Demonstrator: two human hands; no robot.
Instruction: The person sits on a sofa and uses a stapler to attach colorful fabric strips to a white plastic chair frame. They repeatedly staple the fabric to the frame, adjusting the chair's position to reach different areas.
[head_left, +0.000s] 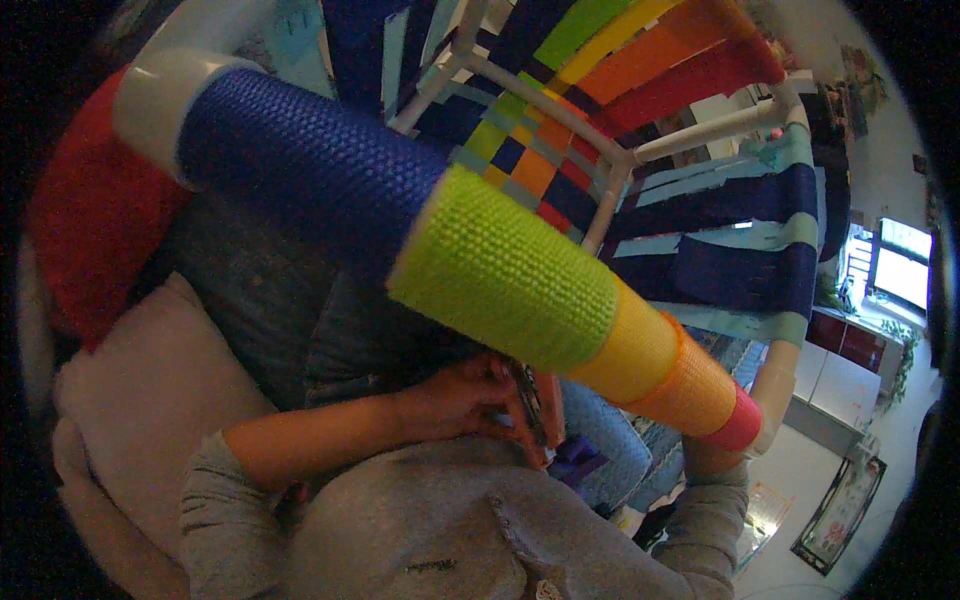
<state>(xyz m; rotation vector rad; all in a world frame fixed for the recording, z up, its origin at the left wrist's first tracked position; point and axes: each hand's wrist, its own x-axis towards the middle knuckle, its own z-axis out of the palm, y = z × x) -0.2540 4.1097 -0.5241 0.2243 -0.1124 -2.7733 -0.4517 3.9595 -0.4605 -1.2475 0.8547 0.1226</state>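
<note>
A thick tube (292, 157) crosses before me at a slant, wrapped in bands of woven blue, green (510, 277), yellow (637, 345), orange (690, 390) and red (739, 424) strapping. Below the green band, my left hand (472, 405) has its fingers closed around a narrow dark object (531, 405), too dim to name exactly. Purple strapping (577, 459) hangs just beside that object. My right hand is hidden behind the tube's red end; only its wrist and grey sleeve (705, 502) show.
A white pipe frame (750, 124) beyond the tube bears wrapped and woven straps, including a multicoloured checkered panel (532, 165). Red fabric (97, 225) lies at the left. A window (900, 255), a white cabinet (840, 382) and a framed picture (840, 514) are at the right.
</note>
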